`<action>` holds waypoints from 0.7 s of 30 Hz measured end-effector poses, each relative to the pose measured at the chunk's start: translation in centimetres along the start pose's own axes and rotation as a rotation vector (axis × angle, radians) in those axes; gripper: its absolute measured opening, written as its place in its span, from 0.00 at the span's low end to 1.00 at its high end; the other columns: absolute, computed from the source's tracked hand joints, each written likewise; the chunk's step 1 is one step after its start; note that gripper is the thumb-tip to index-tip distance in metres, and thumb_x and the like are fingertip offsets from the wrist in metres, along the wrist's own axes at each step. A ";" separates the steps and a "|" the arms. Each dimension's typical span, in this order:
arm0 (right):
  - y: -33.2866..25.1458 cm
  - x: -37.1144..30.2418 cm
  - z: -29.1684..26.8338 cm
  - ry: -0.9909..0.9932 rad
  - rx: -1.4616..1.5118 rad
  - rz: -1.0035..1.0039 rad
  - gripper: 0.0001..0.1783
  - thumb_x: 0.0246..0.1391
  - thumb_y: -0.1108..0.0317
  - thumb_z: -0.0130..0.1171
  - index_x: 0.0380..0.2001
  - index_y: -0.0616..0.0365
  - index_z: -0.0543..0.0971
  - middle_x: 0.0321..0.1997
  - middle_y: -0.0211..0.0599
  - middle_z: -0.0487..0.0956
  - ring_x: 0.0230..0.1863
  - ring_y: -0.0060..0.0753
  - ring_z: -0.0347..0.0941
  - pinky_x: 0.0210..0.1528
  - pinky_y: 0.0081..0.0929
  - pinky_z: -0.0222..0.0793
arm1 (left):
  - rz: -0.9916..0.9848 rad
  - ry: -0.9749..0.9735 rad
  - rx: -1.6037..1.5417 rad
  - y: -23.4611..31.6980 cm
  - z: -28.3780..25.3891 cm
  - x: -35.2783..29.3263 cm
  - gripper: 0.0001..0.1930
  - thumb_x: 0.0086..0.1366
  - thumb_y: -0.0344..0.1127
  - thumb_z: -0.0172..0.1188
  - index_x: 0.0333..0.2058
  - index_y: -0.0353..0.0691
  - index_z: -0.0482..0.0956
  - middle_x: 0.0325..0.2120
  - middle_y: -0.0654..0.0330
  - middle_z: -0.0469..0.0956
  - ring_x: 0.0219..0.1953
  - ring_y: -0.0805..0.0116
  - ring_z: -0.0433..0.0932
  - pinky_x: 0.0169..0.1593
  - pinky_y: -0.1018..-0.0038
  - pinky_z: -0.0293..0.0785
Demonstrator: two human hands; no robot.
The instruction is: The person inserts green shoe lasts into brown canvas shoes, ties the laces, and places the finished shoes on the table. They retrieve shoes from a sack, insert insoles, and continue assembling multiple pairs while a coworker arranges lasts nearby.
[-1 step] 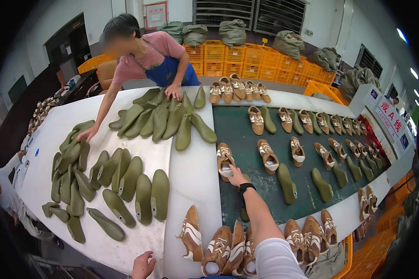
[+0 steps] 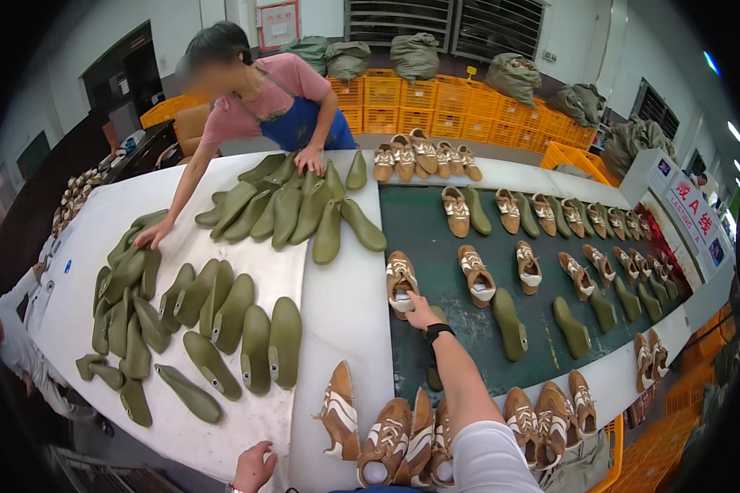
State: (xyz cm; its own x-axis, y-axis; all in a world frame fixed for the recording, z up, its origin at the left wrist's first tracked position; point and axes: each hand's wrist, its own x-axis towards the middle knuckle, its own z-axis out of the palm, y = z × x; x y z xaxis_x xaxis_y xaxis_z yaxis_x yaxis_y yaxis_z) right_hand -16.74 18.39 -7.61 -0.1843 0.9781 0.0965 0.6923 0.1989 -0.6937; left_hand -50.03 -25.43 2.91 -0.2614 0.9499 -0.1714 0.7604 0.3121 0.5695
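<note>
The shoe point(image 2: 400, 275), tan with white stripes, laces and heel patch, lies toe-away at the left edge of the belt point(image 2: 419, 215). The right hand point(image 2: 422, 313) grips its heel, probably because that end is nearest. The left hand point(image 2: 255, 468), loosely curled, holds nothing visible.

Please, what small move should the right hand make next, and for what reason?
Perhaps the right hand should first steady its hold on the brown shoe: its fingers touch only the heel end, and the left hand is away from this shoe, near the lower edge.
</note>
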 end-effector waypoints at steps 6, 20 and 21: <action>-1.8 -4.5 -7.2 -0.159 0.044 -0.134 0.21 0.48 0.74 0.50 0.48 0.57 0.76 0.43 0.49 0.78 0.47 0.48 0.75 0.50 0.36 0.70 | 0.283 0.089 0.116 0.5 -1.6 3.3 0.19 0.56 0.36 0.60 0.46 0.38 0.73 0.43 0.48 0.75 0.48 0.49 0.73 0.51 0.62 0.70; -16.9 -32.9 -19.4 -0.346 -0.033 -0.137 0.17 0.48 0.76 0.58 0.44 0.65 0.76 0.33 0.43 0.81 0.35 0.36 0.79 0.39 0.27 0.72 | -0.305 0.098 0.077 3.3 0.0 21.9 0.30 0.49 0.57 0.59 0.43 0.38 0.80 0.64 0.40 0.46 0.56 0.35 0.62 0.54 0.52 0.68; -17.3 -34.3 -19.0 -0.346 -0.006 -0.179 0.17 0.48 0.76 0.58 0.44 0.65 0.76 0.32 0.43 0.81 0.34 0.36 0.79 0.39 0.27 0.72 | -0.277 0.103 0.075 3.1 0.2 22.2 0.29 0.50 0.56 0.59 0.42 0.37 0.80 0.64 0.39 0.48 0.55 0.35 0.63 0.54 0.53 0.69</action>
State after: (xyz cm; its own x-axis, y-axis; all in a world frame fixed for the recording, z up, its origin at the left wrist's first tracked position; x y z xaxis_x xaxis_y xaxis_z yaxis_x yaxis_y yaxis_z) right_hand -9.09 -17.44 14.64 -0.5266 0.8495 -0.0316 0.6316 0.3661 -0.6834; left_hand -53.32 -3.34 0.72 -0.5212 0.8225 -0.2275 0.6922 0.5634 0.4510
